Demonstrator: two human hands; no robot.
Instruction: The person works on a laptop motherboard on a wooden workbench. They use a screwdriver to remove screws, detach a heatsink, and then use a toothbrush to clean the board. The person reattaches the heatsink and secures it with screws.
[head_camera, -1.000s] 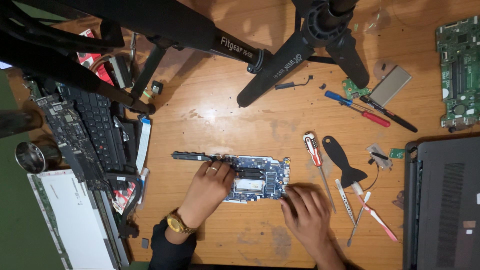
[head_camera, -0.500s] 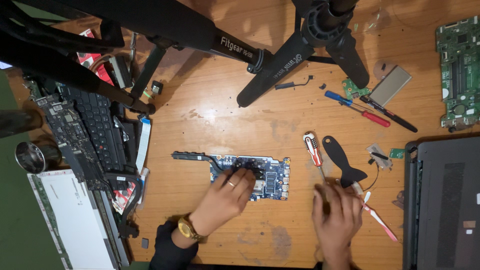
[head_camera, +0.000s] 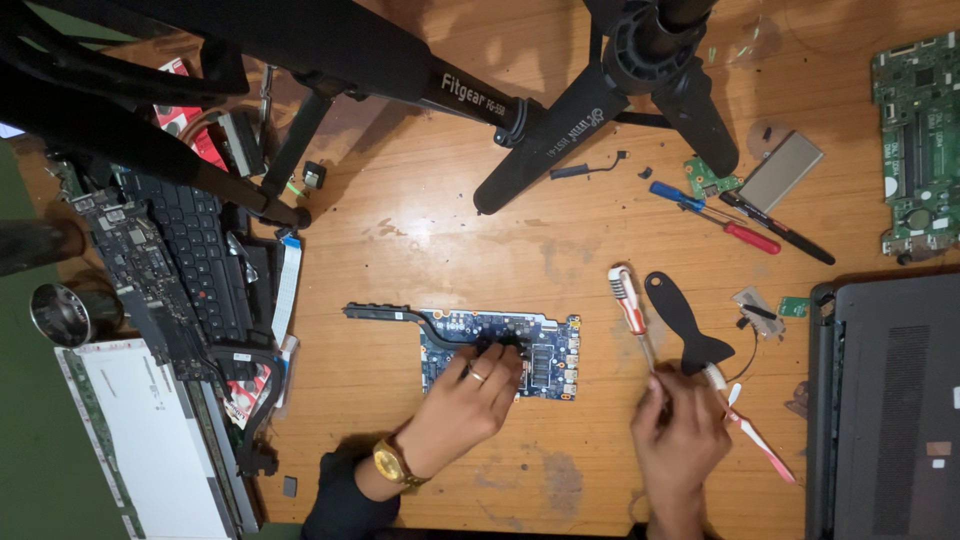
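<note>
Scuffed orange-brown wood forms the workbench (head_camera: 420, 250), crossed above by black tripod legs (head_camera: 560, 130). Near its middle lies a blue laptop motherboard (head_camera: 545, 350), a dark heat pipe (head_camera: 385, 313) running off to its left. On the board rests the left hand (head_camera: 465, 405), fingers curled and pressing but grasping nothing I can make out. To the right, the right hand (head_camera: 680, 435) closes around the shaft of a red-and-white screwdriver (head_camera: 630, 300), beside a black plastic spudger (head_camera: 685, 325). Farther right sits a grey laptop case (head_camera: 890, 400).
</note>
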